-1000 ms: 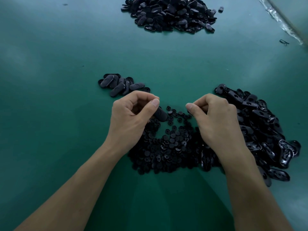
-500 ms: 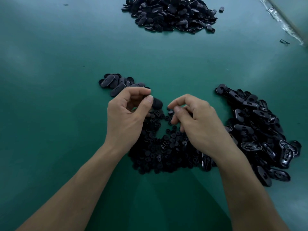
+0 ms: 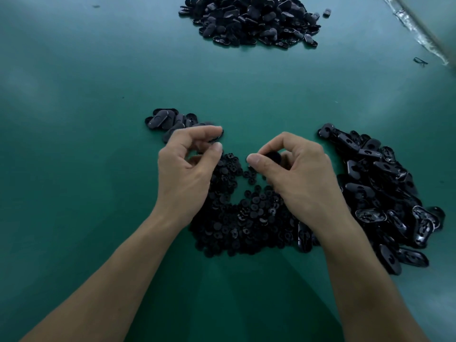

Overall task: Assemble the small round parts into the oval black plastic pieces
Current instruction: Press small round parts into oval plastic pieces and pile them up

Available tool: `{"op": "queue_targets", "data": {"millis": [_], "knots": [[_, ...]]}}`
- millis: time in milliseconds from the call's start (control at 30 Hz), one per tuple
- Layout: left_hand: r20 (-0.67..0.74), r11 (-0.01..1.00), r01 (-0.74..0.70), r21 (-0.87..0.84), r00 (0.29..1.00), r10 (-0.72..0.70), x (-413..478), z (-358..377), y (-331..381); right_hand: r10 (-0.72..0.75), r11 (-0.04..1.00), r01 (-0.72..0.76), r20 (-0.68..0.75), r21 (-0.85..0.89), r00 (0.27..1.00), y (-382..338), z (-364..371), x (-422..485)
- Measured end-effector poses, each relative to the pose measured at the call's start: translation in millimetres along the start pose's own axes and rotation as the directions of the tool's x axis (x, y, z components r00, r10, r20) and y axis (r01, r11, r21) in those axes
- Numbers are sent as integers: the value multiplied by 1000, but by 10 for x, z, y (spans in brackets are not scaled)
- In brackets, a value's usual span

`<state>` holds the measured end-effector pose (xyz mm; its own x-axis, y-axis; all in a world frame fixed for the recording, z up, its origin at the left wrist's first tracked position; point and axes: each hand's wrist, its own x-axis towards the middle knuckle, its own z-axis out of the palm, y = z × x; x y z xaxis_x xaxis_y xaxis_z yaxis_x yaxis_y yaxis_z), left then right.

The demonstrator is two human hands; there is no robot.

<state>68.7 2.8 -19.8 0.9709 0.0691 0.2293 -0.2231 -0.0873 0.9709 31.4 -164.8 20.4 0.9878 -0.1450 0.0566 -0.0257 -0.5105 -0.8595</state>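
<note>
Your right hand (image 3: 301,178) pinches a black part (image 3: 273,156) between thumb and forefinger, over the far edge of the round parts (image 3: 246,218). Your left hand (image 3: 187,174) curls at the near end of the ovals (image 3: 162,120) on the left; whether it holds one, I cannot tell.

Green table mat (image 3: 86,119): smooth, faint sheen. Oval black plastic pieces (image 3: 385,193) at right: glossy. Small round parts (image 3: 246,218): black plastic, duller.
</note>
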Motion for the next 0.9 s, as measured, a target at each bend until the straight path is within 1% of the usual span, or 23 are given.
{"op": "queue_targets", "data": {"millis": [67,133,267,367,500,567,633,700,767,900], "knots": [[38,999,2,-38,999,-1,-20,-9,38,-18,999,17,32,44,999,-13,21,5],[87,999,-14,-37,996,17,-43,-12,72,-41,995,35,64,90,997,-30,39,2],[197,999,-9,-54,980,19,-68,-1,120,-142,982,130,87,139,986,-64,58,-6],[221,999,-11,-32,975,17,-59,-10,99,-179,974,163,93,158,979,-84,74,-16],[225,999,-6,-37,974,14,-56,5,48,-168,978,151,111,147,979,-63,73,-13],[197,999,-10,-38,980,17,-53,14,39,-134,989,127,94,69,987,-25,66,-9],[167,999,-18,-51,986,26,-44,11,31,-97,987,106,76,-124,992,18,75,-9],[143,996,-7,-91,990,20,-35,2,22,-81,950,98,70,-296,994,30,112,-17],[120,992,2,-124,993,13,-27,1,18,-92,924,119,92,-362,992,26,169,-31],[102,989,8,-150,995,8,-26,2,21,-95,899,176,215,-401,972,-3,289,-78]]}}
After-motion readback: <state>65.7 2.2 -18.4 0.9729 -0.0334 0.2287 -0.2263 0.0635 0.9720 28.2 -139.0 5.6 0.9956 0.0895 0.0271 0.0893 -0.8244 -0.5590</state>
